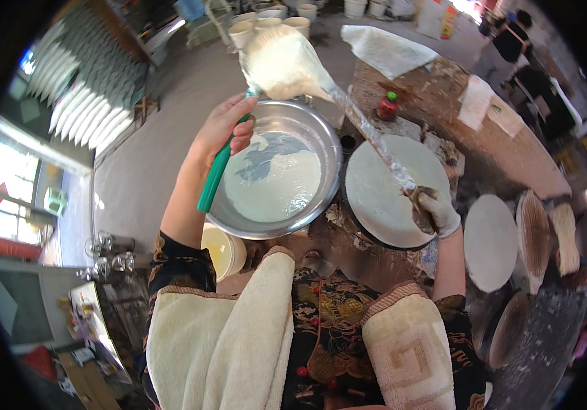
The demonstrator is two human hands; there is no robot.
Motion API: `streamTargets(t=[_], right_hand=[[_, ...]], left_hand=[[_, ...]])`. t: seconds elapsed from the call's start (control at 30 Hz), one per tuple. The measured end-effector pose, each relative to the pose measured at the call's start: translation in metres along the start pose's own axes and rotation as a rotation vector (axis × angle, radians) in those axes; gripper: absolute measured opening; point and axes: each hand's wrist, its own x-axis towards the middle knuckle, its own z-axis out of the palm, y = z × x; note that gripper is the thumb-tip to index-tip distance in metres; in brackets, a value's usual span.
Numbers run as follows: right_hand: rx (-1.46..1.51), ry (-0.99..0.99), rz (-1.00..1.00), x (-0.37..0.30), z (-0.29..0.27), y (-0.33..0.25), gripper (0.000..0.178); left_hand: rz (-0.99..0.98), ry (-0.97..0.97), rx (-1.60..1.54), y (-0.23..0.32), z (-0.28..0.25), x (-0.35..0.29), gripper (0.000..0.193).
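Note:
My left hand (228, 130) is closed round a green-handled tool (215, 176). Its far end meets a pale, wet-looking mass (283, 65), so I cannot make out its head. That mass is on the far end of a long wrapped stick (372, 133), above the back of a steel basin (331, 167) with milky liquid (286, 184) inside. At the stick's near end, my right hand (440, 212), in a whitish glove, is closed on it. Under that hand and the stick lies a round griddle (392, 184) with a pale, flat surface.
A cream bucket (225, 249) of yellowish liquid stands below the basin. Behind the griddle are a red bottle (387, 107) with a green cap and a white cloth (385, 51). Pale oval discs (490, 242) stand at the right. Several buckets (298, 26) are at the back.

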Motion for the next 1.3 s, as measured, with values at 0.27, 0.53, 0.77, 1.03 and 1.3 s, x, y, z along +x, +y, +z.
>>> streamTargets(t=[0.27, 0.53, 0.77, 1.03, 1.3], right_hand=[[-0.068, 0.331, 0.079, -0.068, 0.002, 0.078, 0.038], [-0.405, 0.968, 0.134, -0.299, 0.03, 0.084, 0.041], [-1.109, 1.557, 0.41, -0.435, 0.1, 0.155, 0.04], [0.814, 1.866, -0.026, -0.524, 0.135, 0.247, 0.032], [1.036, 1.663, -0.651, -0.475, 0.031, 0.274, 0.035]], left_hand=[[-0.66, -0.399, -0.425, -0.092, 0.043, 0.077, 0.02], [-0.765, -0.548, -0.094, -0.15, 0.219, 0.087, 0.015], [-1.148, -0.839, -0.347, -0.226, 0.387, 0.056, 0.029], [-1.385, -1.131, -0.338, -0.314, 0.578, -0.016, 0.022], [-1.544, -1.317, 0.067, -0.44, 0.714, -0.037, 0.022]])
